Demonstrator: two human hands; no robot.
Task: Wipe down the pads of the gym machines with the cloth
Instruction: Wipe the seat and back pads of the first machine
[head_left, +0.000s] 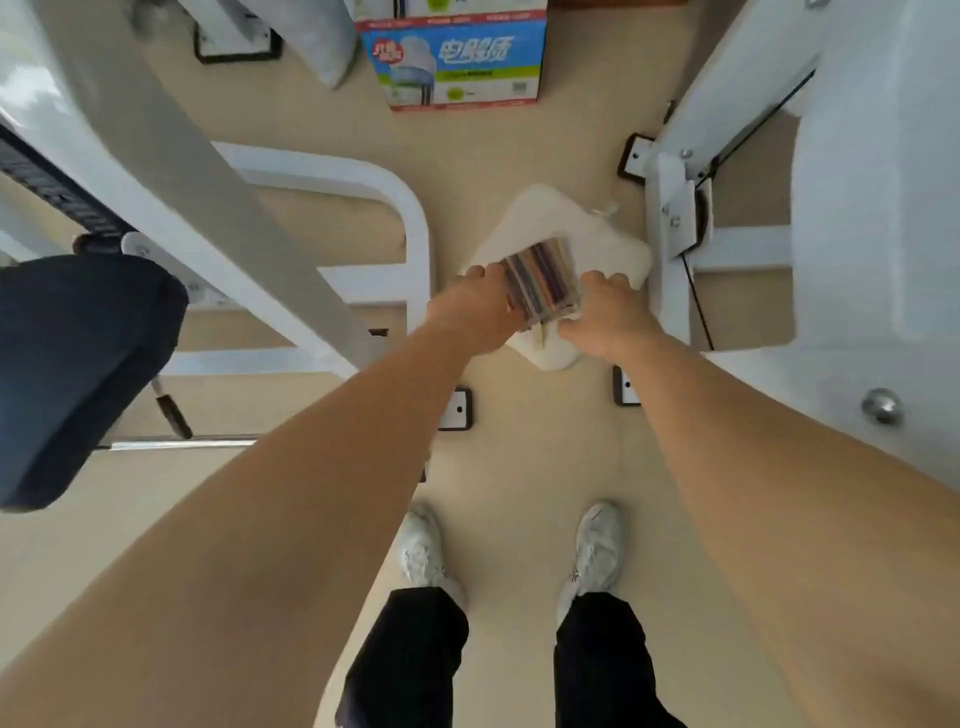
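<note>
Striped cloth (541, 280), blurred, folded small, held out in front at centre between both hands, above a cream cushion-like thing (613, 244); whether on the floor or held up, cannot tell. Left hand (475, 306) clasping the cloth's left edge, fingers curled over it. Right hand (605, 312) closed on the right edge, thumb side toward the cloth. Both forearms bare, stretched forward.

Dark blue seat pad (78, 374) well apart at far left, fixed under a slanting white machine frame (182, 171). White curved base tube (400, 208) just left of the cream thing. Second white machine (857, 182) at right, with a black cable (698, 306) running down its upright. Printed cardboard box (457, 57) on the beige floor (519, 457) straight ahead. White shoes (423, 545) and dark trouser legs below, between the two machines.
</note>
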